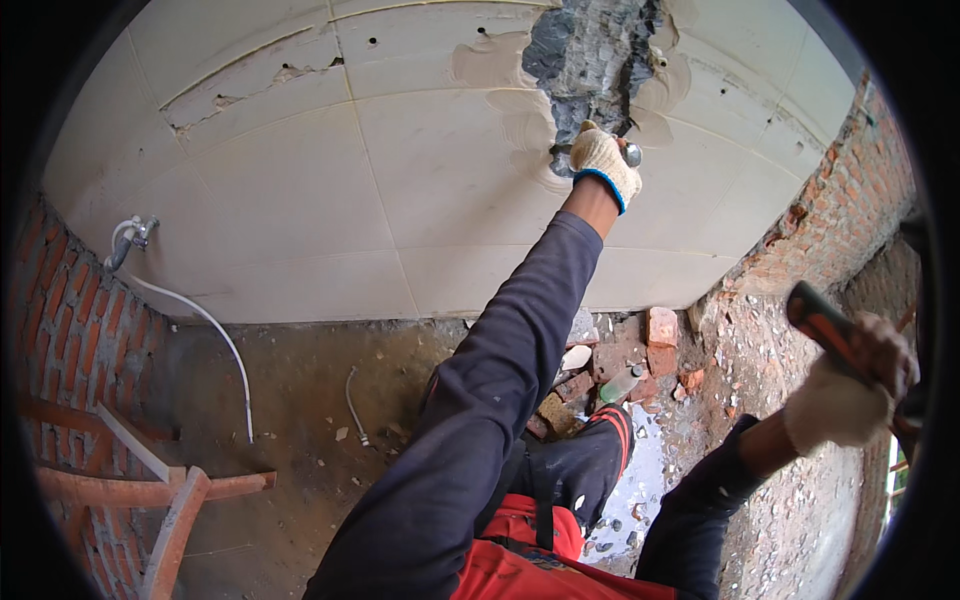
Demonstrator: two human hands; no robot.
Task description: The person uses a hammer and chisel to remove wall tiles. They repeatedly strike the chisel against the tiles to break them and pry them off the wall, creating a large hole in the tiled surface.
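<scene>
The left hand point(605, 165), in a cream knitted glove with a blue cuff, is curled tightly around a short grey metal tool with a rounded end point(631, 153). Only that end shows beside the fist; the rest is hidden by the glove or lost against the dark background. The fist sits at the lower end of a rough grey gouge point(590, 70) in the pale, large-tiled wall point(450, 190), right of the wall's middle and well above its bottom edge. Smooth beige smears point(490, 65) flank the gouge on both sides.

The right hand point(840, 400), in a similar glove and blurred, is raised well apart from the wall, out beyond its right edge. Its fingers are closed around a black and orange handle point(828, 325) that slants up to the left; whether a head is fitted at the other end cannot be told.

Below the gouge, at the foot of the wall, lie broken red bricks point(662, 328) and a clear greenish bottle point(621, 384), just beside the person's dark trouser leg with red stripes point(600, 450). A rough strip of red brickwork point(835, 205) borders the wall's right edge.

Near the wall's left edge, a metal tap point(143, 232) carries a thin white hose point(225, 335) that trails onto the dusty brown floor point(270, 380). A shorter pale hose point(352, 405) lies nearer the bottom edge's middle. At the floor's left edge, a reddish-brown wooden frame point(185, 495) stands before a red brick wall point(60, 320).
</scene>
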